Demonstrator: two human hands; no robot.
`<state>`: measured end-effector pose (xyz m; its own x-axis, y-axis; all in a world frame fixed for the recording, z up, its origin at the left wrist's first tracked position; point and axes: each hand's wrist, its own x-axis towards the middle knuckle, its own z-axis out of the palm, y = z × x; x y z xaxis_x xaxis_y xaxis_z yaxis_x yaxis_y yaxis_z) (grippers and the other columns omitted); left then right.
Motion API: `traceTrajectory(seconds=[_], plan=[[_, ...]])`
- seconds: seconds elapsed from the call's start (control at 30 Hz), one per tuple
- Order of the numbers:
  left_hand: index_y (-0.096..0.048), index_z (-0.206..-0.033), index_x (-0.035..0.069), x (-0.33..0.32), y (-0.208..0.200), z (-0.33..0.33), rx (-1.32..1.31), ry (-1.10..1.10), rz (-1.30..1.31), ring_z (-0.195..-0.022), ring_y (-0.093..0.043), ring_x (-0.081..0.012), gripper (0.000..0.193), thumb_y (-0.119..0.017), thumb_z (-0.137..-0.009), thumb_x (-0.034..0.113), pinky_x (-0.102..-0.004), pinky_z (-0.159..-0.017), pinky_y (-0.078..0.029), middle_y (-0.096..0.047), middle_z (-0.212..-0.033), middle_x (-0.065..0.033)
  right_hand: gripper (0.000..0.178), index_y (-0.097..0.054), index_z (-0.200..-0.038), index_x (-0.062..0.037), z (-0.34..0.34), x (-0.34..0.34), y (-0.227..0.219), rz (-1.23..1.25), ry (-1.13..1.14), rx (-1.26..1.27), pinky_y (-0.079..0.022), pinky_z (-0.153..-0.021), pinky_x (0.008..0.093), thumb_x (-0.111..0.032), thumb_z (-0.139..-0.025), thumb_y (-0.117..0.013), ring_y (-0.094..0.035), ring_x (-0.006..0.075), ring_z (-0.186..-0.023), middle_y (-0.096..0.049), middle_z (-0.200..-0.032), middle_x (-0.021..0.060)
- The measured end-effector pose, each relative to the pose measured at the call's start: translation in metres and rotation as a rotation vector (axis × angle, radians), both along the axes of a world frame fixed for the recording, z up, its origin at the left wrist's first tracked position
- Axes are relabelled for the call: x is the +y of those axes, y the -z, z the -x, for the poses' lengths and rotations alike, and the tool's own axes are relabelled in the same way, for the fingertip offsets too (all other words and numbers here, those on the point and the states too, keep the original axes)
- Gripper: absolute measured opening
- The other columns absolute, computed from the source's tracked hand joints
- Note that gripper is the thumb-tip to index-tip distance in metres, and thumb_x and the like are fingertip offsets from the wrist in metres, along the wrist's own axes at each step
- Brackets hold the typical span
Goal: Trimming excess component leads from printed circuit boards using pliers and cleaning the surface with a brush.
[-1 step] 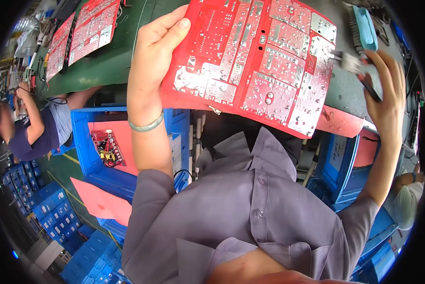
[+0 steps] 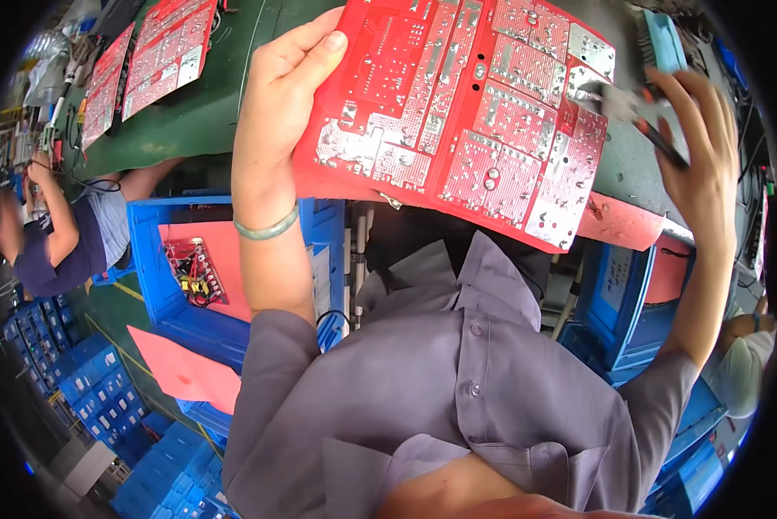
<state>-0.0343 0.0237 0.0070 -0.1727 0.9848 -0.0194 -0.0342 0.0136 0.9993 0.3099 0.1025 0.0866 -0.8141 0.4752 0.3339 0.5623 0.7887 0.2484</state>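
My left hand [image 2: 289, 91] grips a large red circuit board [image 2: 445, 104] by its left edge, thumb on top. The board's solder side, dotted with shiny joints and silver patches, faces up and tilts toward me. In my right hand [image 2: 704, 147] is a pair of cutting pliers [image 2: 618, 102] with red and black handles, smeared by motion. Its jaws lie over the silver patch at the board's upper right; whether they touch it I cannot tell. My right fingers are wrapped round the handles.
More red boards [image 2: 165, 60] lie at the left of the green bench [image 2: 220, 104]. A blue brush [image 2: 663, 41] rests at the far right. Below are blue crates, one [image 2: 159, 259] holding a wired board [image 2: 200, 272]. Another person [image 2: 64, 225] works at the left.
My right hand has shifted slightly left and up, bringing the pliers' jaws farther in over the board's right side. The left hand and board stay nearly still.
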Motion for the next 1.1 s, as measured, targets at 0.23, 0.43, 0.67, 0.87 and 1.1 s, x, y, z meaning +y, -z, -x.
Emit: traceTrajectory(seconds=[0.23, 0.43, 0.67, 0.87, 1.1], plan=[[-0.049, -0.121, -0.006, 0.000, 0.005, -0.007, -0.081, -0.016, -0.063, -0.087, -0.062, -0.0099, 0.035, -0.050, -0.091, 0.012, -0.0212, -0.076, -0.049, -0.062, -0.104, -0.0105, 0.046, -0.062, -0.103, -0.0148, 0.077, 0.023, -0.027, 0.031, -0.203, -0.219, -0.039, -0.073, 0.0355, -0.010, -0.058, -0.069, -0.048, 0.0229, -0.081, -0.048, -0.088, 0.0055], [-0.050, -0.119, -0.006, -0.003, 0.006, -0.009, -0.171, -0.050, -0.064, -0.086, -0.062, -0.0110, 0.033, -0.050, -0.091, 0.010, -0.0224, -0.076, -0.050, -0.062, -0.105, -0.0116, 0.044, -0.062, -0.101, -0.0146, 0.088, 0.034, -0.029, 0.025, -0.286, -0.307, -0.040, -0.073, 0.0355, -0.012, -0.058, -0.069, -0.048, 0.0234, -0.080, -0.049, -0.089, 0.0060], [-0.051, -0.119, -0.005, -0.003, 0.007, -0.010, -0.206, -0.048, -0.066, -0.086, -0.063, -0.0114, 0.032, -0.050, -0.091, 0.011, -0.0225, -0.075, -0.051, -0.063, -0.104, -0.0121, 0.041, -0.062, -0.102, -0.0151, 0.098, 0.042, -0.034, 0.005, -0.368, -0.358, -0.041, -0.074, 0.0355, -0.015, -0.062, -0.066, -0.049, 0.0238, -0.084, -0.049, -0.090, 0.0069], [-0.051, -0.119, -0.005, -0.004, 0.006, -0.012, -0.211, -0.064, -0.070, -0.085, -0.063, -0.0116, 0.033, -0.051, -0.091, 0.012, -0.0224, -0.074, -0.051, -0.063, -0.103, -0.0121, 0.039, -0.062, -0.102, -0.0131, 0.105, 0.051, -0.040, 0.051, -0.466, -0.371, -0.042, -0.075, 0.0358, -0.016, -0.063, -0.064, -0.052, 0.0241, -0.083, -0.051, -0.089, 0.0076], [-0.051, -0.118, -0.006, -0.003, 0.003, -0.013, -0.205, -0.063, -0.038, -0.084, -0.063, -0.0107, 0.034, -0.052, -0.090, 0.013, -0.0215, -0.073, -0.051, -0.063, -0.102, -0.0121, 0.041, -0.062, -0.102, -0.0096, 0.096, 0.056, -0.038, 0.343, -0.380, -0.394, -0.044, -0.064, 0.0358, -0.010, -0.061, -0.067, -0.054, 0.0264, -0.073, -0.054, -0.080, 0.0083]])
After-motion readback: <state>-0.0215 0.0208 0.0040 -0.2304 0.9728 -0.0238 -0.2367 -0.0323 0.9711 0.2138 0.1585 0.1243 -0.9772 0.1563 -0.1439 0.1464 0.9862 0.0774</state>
